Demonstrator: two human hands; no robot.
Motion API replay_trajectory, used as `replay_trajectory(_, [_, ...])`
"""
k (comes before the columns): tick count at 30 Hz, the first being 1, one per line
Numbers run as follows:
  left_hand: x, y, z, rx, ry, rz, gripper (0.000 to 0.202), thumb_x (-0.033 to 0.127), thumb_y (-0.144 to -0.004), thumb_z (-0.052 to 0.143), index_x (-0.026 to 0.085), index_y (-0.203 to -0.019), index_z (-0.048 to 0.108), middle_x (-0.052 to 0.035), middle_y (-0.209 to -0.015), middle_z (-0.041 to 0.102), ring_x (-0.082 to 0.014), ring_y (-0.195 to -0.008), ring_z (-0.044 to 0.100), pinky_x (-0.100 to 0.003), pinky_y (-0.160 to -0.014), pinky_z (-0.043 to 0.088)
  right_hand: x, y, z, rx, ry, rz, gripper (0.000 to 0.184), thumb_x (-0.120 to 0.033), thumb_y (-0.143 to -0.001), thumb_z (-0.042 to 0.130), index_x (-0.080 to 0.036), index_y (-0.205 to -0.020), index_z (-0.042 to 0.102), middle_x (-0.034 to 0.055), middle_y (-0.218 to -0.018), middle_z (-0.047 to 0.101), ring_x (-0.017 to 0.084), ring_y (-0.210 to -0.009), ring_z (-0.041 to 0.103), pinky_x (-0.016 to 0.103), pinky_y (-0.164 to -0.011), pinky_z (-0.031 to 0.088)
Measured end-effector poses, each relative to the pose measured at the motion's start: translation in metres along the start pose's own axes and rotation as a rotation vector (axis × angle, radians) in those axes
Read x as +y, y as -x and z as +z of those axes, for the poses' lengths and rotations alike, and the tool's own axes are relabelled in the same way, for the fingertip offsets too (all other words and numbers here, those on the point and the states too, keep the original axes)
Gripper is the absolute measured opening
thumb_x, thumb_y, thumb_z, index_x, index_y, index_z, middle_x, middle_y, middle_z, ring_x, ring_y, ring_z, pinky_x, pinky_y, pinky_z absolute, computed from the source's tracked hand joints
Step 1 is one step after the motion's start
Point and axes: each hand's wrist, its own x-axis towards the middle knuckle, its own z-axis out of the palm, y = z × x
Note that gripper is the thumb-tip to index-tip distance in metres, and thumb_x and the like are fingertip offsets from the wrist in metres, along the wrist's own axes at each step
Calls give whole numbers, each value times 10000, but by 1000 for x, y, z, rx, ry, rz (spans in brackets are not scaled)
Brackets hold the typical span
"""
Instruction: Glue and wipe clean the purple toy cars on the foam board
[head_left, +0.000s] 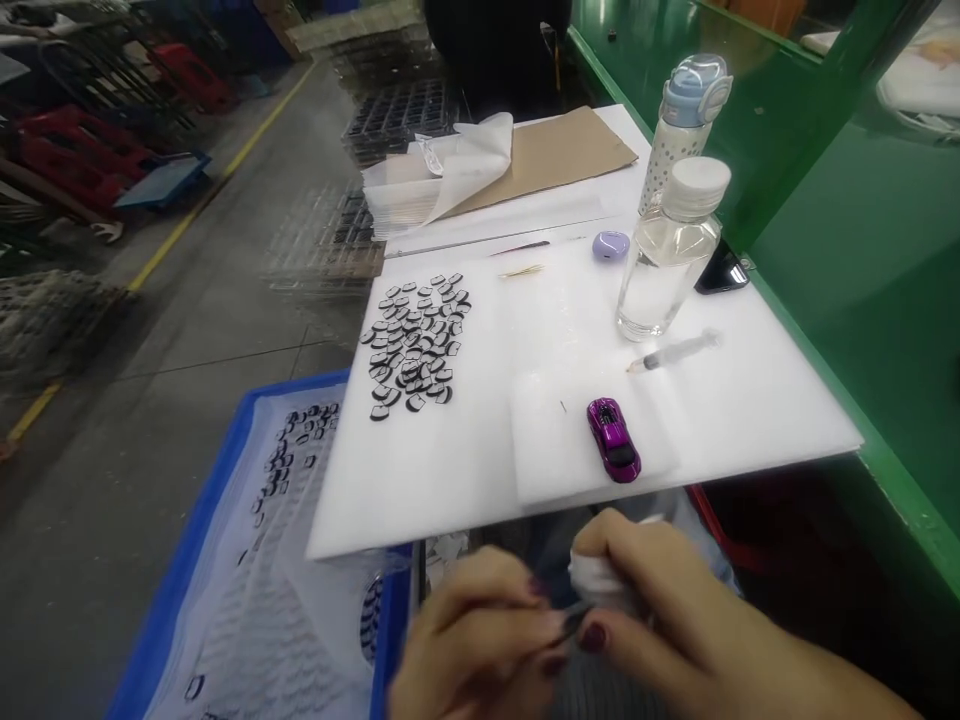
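Observation:
Below the table's front edge, my left hand [480, 635] pinches a small dark piece [574, 618] between thumb and fingertips. My right hand [667, 600] is closed around a crumpled white wad [600, 580], perhaps cloth or tissue, with its thumb against or close to the dark piece. The hands are slightly blurred, so the piece's exact kind does not show. Just beyond them, a purple toy car [615, 440] lies on a white foam sheet [547, 470]. Many small dark curved parts [416, 345] are spread on the left side of the white board [465, 480].
A syringe [679, 350], a clear bottle [667, 260], a dotted flask [682, 130], a phone [724, 270] and a purple case [611, 246] stand or lie at right. Cardboard [562, 155] lies behind. A blue crate [225, 450] with more parts sits lower left.

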Motion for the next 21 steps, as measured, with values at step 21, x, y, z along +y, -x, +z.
replay_trajectory(21, [4,-20,77,-69,1108,-615,229,480,-757,799,289,-883,810,-7,-747,775,-100,-638,694,-158,-613,570,23,15,-25,486,205,-359,171,-121,-883,672,-224,-1019,661,0,-729,656,116,-566,591,219,-499,484])
